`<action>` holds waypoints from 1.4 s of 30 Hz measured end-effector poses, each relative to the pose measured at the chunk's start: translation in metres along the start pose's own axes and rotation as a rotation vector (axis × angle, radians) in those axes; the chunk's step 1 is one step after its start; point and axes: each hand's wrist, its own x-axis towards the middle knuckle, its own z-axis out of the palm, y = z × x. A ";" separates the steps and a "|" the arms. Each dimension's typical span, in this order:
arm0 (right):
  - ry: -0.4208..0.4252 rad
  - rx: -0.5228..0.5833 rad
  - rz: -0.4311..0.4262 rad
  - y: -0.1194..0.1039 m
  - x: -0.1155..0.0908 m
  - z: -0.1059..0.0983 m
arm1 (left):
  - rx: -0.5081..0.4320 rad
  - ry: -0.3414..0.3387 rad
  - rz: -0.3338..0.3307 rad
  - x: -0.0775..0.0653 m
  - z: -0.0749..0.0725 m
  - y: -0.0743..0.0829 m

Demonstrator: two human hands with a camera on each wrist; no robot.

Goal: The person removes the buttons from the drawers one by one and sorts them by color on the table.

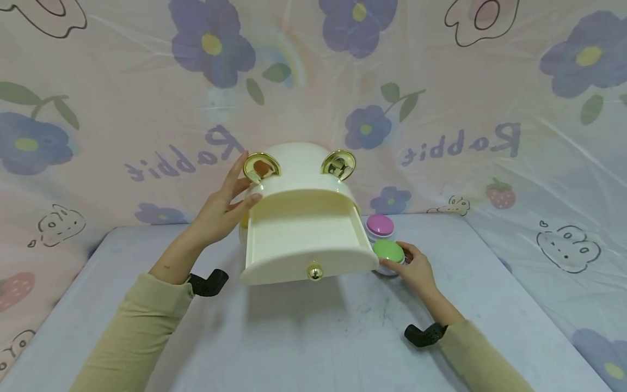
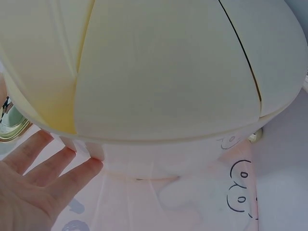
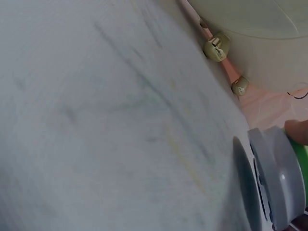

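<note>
A cream storage box (image 1: 299, 169) with two gold ears stands at the middle of the table, its drawer (image 1: 303, 265) pulled out toward me. A gold knob (image 1: 315, 271) sits on the drawer front. My left hand (image 1: 217, 215) rests on the box's left side, thumb near the front rim and fingers by the ear. The left wrist view shows those fingers (image 2: 72, 185) extended against the box (image 2: 168, 72). At the drawer's right corner my right hand (image 1: 416, 269) grips a round green-topped container (image 1: 388, 250). Its pale base (image 3: 276, 178) is tilted above its shadow in the right wrist view.
A similar pink-topped container (image 1: 380, 225) stands just behind the green one, beside the box. The white table (image 1: 313, 348) runs back to a flower-printed cloth (image 1: 303, 109). Small gold feet (image 3: 216, 47) show under the box.
</note>
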 end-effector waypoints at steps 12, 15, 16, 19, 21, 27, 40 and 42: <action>-0.060 -0.048 -0.003 0.003 -0.002 0.001 | -0.003 0.001 0.000 -0.001 0.001 0.000; -0.073 -0.049 0.005 0.002 -0.002 0.000 | 0.000 0.005 -0.001 -0.002 0.000 -0.001; -0.076 -0.049 0.005 0.002 -0.002 0.000 | -0.001 0.005 0.000 -0.002 0.000 -0.001; -0.082 -0.045 0.005 0.002 -0.002 0.000 | -0.005 0.004 0.003 -0.002 0.000 -0.001; -0.084 -0.046 0.005 0.001 -0.002 0.000 | -0.007 0.004 0.005 -0.002 0.000 -0.001; -0.063 -0.073 0.019 -0.007 -0.005 -0.001 | -0.007 0.007 0.003 -0.002 0.001 -0.002; 0.154 0.178 -0.205 -0.054 -0.027 -0.004 | -0.007 0.003 -0.003 -0.001 0.001 0.000; 0.192 0.217 -0.244 -0.059 -0.030 -0.003 | -0.007 0.002 0.000 0.000 0.001 -0.001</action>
